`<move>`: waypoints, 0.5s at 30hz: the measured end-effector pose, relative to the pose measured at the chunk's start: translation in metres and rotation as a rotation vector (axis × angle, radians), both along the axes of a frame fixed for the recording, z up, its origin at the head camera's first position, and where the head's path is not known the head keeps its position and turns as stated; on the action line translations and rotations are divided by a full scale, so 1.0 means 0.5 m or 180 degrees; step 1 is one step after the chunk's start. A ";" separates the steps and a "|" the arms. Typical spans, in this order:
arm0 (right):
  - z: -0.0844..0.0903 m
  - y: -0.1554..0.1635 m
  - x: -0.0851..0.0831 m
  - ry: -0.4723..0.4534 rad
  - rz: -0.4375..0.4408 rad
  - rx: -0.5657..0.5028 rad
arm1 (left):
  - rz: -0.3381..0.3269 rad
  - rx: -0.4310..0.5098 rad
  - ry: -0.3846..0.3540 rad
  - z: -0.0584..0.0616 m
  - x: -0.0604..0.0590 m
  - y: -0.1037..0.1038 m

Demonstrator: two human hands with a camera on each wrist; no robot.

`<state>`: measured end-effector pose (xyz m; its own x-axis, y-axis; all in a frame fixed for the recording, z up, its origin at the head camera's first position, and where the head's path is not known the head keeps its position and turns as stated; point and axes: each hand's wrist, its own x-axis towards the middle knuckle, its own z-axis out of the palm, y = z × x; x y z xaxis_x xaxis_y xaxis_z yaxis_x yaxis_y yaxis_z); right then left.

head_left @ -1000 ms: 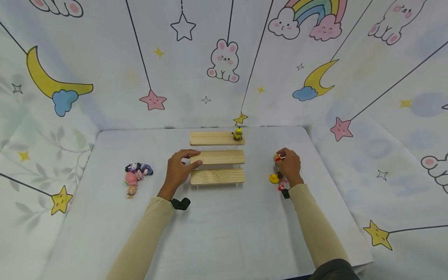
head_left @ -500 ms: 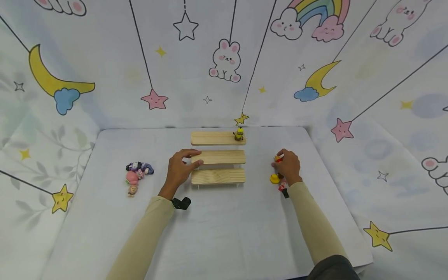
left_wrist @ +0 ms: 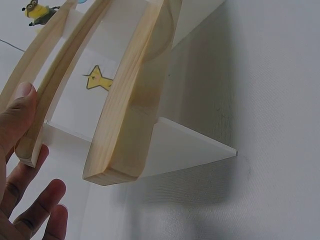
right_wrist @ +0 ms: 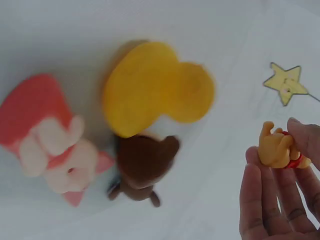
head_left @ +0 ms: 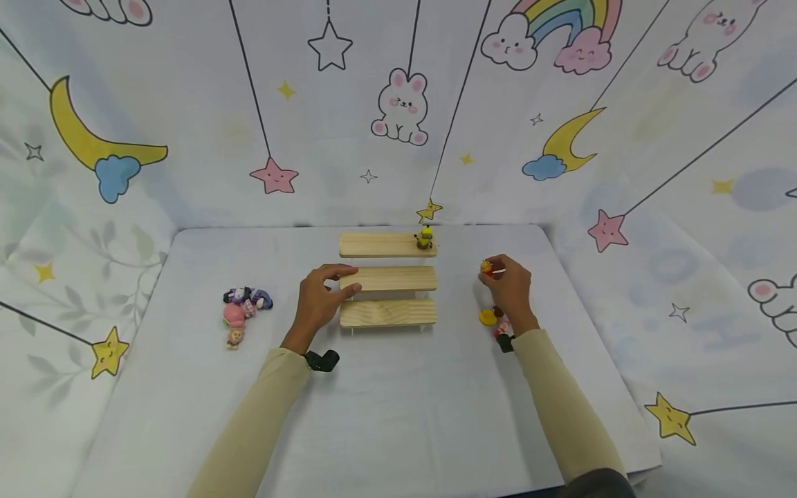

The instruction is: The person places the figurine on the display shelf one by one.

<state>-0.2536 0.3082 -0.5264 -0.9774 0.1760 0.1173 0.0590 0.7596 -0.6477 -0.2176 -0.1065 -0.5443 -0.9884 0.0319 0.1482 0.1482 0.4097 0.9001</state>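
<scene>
Fingers [right_wrist: 260, 200] of the right hand [head_left: 512, 290] pinch a small orange bear figurine [right_wrist: 277, 149] clear of the surface; left hand [head_left: 317, 304], spread, steadies the three-tier wooden step shelf [head_left: 387, 280].

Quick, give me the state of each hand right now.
Left hand: open, fingers resting on the end of the wooden step shelf.
Right hand: holding a small yellow and red bear figure in its fingertips.
</scene>
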 end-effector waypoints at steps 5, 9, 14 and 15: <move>0.033 -0.032 0.012 0.0156 0.0088 -0.0215 | 0.0028 -0.0040 0.0005 0.000 0.000 0.002; 0.050 -0.055 0.021 0.0285 0.0139 -0.0307 | 0.0040 -0.0040 0.0002 0.003 0.002 0.002; 0.061 -0.085 0.031 0.0401 0.0234 -0.0426 | 0.0031 -0.0026 -0.0019 0.005 0.003 0.003; 0.063 -0.090 0.033 0.0429 0.0260 -0.0443 | 0.0029 -0.0030 -0.0016 0.005 0.003 0.003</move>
